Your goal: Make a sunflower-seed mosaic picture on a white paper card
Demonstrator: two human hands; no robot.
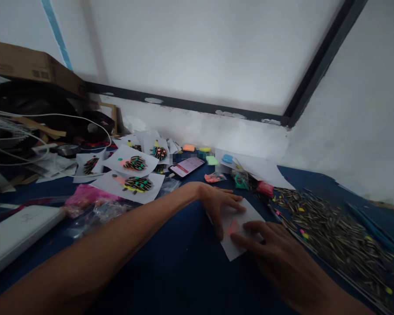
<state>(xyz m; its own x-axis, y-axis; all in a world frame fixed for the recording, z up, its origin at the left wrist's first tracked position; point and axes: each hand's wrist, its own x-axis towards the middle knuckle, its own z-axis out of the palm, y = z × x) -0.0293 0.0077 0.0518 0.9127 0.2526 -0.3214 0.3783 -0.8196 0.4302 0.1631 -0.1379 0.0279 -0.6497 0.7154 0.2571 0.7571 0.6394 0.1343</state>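
Observation:
A small white sheet of paper [231,251] lies on the dark blue table cloth, with a flat patch of salmon-pink modelling clay [232,226] on it. My left hand [220,204] rests on the sheet's upper left part, fingers spread and holding nothing. From the lower right, my right hand [274,243] reaches over the sheet. Its thumb and index finger are apart, their tips at the clay's right side; the other fingers are partly hidden. To the right lies a wide heap of striped sunflower seeds [341,236] with bits of yellow and pink clay among them.
A phone [188,166] lies beyond my left forearm. Paper sheets [100,188] bearing seed-and-clay figures overlap at left, near a pink plastic bag [88,194] and a white box [22,232]. Clay packets, including red [265,188] and green [241,180], sit behind the hands.

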